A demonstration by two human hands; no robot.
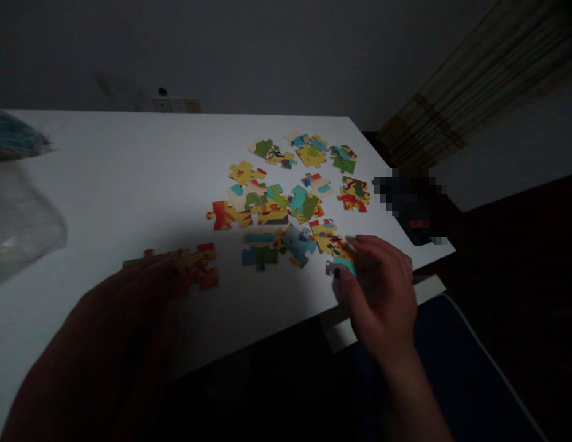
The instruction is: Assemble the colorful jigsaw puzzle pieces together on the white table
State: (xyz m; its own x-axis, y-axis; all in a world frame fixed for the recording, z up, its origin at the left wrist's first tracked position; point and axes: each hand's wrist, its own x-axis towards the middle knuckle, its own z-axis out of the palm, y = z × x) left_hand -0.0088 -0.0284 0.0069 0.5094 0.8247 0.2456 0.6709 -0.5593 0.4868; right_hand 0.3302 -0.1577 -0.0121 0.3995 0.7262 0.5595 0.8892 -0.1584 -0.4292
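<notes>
Several jigsaw puzzle pieces (305, 204) with bright animal pictures lie loose on a white table (129, 159). My left hand (133, 294), in deep shadow, rests stretched out over a group of pieces (205, 267) that look joined; it covers part of them. On the right, the thumb and fingers of my right hand (382, 288) are spread apart around a teal and grey puzzle piece (343, 266) and a yellow one (329, 236) near the front edge. The thumb tip reaches the teal and grey piece. Whether it presses on it I cannot tell.
A clear plastic bag (23, 227) lies at the left, below a teal packet (13, 138). Behind the table are a wall socket (175, 105) and, to the right, a striped curtain (479, 86). A dark blue seat (465, 368) stands by the front right corner.
</notes>
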